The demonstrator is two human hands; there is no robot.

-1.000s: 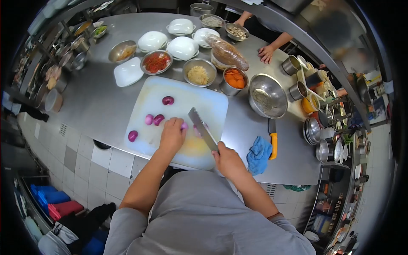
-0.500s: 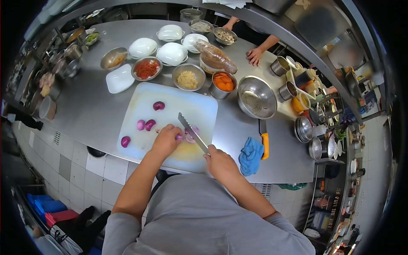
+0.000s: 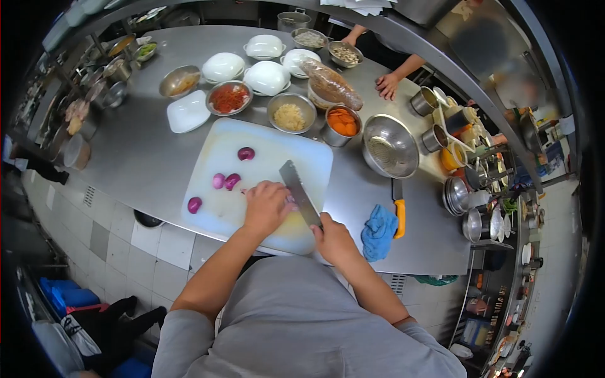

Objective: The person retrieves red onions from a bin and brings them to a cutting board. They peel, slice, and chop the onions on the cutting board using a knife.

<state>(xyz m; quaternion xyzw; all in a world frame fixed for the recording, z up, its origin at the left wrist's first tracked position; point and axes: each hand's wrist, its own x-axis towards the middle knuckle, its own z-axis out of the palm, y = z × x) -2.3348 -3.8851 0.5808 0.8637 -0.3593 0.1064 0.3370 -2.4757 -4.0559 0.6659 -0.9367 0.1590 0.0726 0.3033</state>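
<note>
My right hand point(image 3: 337, 240) is closed round the handle of a large knife point(image 3: 302, 196), its blade pointing up and left across the white cutting board point(image 3: 274, 142). Beside the blade's left side, my left hand point(image 3: 268, 205) curls its fingers down over a red onion piece point(image 3: 290, 198). Most of that piece is hidden under the fingers and behind the blade. Further left on the board lie several peeled red onion pieces: one at the top point(image 3: 246, 153), a paler one point(image 3: 218, 181) touching a darker one point(image 3: 232, 182), and one near the left edge point(image 3: 195, 205).
Behind the board stand bowls of shredded red food point(image 3: 230, 98) and chopped pale food point(image 3: 289, 117), and a pot of sliced carrots point(image 3: 341, 121). To the right are a steel colander point(image 3: 391, 146), a yellow-handled knife point(image 3: 399, 217) and a blue cloth point(image 3: 379, 233). Another person's hand point(image 3: 387, 85) rests on the far edge.
My left hand has moved right from pinching a small onion piece and now covers the onion by the blade. The knife has come against those fingers. The whole view has shifted slightly.
</note>
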